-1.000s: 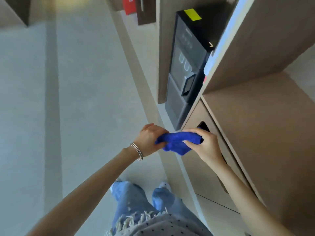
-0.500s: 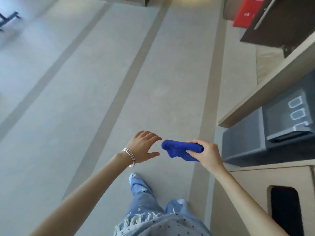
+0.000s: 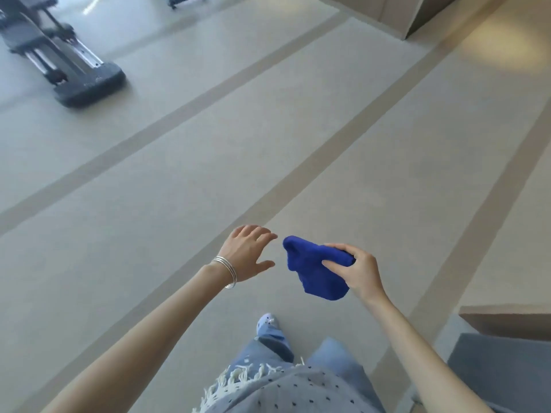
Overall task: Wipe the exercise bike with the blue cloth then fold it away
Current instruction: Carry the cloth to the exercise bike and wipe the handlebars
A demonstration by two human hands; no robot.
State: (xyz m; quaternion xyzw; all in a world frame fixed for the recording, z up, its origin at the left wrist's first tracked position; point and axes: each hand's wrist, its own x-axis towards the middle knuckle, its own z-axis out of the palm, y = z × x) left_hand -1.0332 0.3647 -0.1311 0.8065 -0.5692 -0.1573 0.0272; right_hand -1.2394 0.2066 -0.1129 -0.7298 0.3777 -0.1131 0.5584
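Observation:
The bunched blue cloth point(image 3: 313, 269) hangs in front of me at waist height, pinched between the thumb and fingers of my right hand point(image 3: 356, 271). My left hand point(image 3: 247, 254), with silver bangles on the wrist, hovers just left of the cloth with fingers spread and holds nothing. A dark grey exercise machine point(image 3: 59, 55) stands on the floor at the far top left, well away from both hands. Only its base and rails show.
Beige floor with darker stripes point(image 3: 208, 144) stretches ahead. A wooden cabinet edge point(image 3: 504, 320) and a grey appliance point(image 3: 504, 371) sit at the lower right. Another wooden unit point(image 3: 411, 13) stands at the top right. My legs and shoe point(image 3: 268, 323) are below.
My left hand has let go of the cloth and opened. The view has swung left, away from the cabinet and dispenser, toward the open floor and the exercise machine.

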